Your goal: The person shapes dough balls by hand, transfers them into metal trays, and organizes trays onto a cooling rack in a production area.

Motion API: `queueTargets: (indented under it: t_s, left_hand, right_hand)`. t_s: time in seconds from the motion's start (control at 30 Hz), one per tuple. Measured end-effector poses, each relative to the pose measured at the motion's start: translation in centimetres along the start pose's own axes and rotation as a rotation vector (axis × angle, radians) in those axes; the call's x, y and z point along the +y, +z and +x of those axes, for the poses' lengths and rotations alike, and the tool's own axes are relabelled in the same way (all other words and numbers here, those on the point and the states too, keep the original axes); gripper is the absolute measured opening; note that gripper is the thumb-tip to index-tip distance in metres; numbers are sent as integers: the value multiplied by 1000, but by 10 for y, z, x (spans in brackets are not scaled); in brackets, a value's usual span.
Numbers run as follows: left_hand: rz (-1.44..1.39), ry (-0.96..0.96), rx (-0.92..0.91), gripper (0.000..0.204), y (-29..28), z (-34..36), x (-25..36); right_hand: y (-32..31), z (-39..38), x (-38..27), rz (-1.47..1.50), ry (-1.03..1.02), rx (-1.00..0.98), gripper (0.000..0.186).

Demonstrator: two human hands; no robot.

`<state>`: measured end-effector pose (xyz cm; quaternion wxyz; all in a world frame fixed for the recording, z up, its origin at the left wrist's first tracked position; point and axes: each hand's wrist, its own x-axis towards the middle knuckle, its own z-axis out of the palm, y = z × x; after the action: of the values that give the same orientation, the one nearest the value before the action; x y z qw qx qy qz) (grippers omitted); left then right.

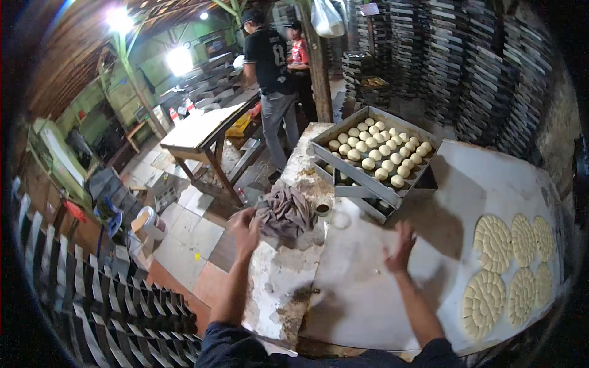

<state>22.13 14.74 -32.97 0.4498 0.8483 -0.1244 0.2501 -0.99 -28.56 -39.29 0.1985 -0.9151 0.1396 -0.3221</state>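
Note:
My left hand (245,232) is raised at the left edge of a crumpled grey-brown cloth (287,211), its fingers curled in. Whether it grips the cloth's edge or anything else is hidden. Over the pale tabletop (368,294), my right hand (402,246) has its fingers apart and holds nothing. Just beyond it stands a metal tray (359,179) with rows of round dough balls (388,149), stacked crosswise on other trays. On the table's right side lie several flat dough rounds (483,303), scored into small pieces.
A small dark-filled cup (323,210) sits beside the cloth. Tall stacks of metal trays (478,80) line the back right, with more racks (116,300) at lower left. Two people stand beyond, near a wooden post (319,67) and a white-topped table (199,130). A white bucket (149,224) stands on the floor.

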Motion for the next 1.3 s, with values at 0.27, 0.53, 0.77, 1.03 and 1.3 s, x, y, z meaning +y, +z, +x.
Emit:
queueTargets:
  t_s: [0.27, 0.53, 0.77, 1.03, 1.3]
  left_hand:
    - [1022, -271, 282, 20, -241, -404, -62]
    - [-50, -1720, -942, 46, -207, -765, -13]
    - [482, -1462, -316, 50, -318, -832, -16]
    - [676, -1116, 1198, 48, -402, -705, -49]
    - [1049, 151, 1294, 88, -653, -458, 39]
  right_hand:
    - [-20, -135, -26, -45, -30, -334, 47]
    - [-16, -81, -32, -23, -386, -425, 30]
    - [42, -69, 16, 39, -229, -208, 28]
    - [63, -96, 73, 309, 188, 95, 37]
    - [139, -146, -214, 293, -248, 249, 45]
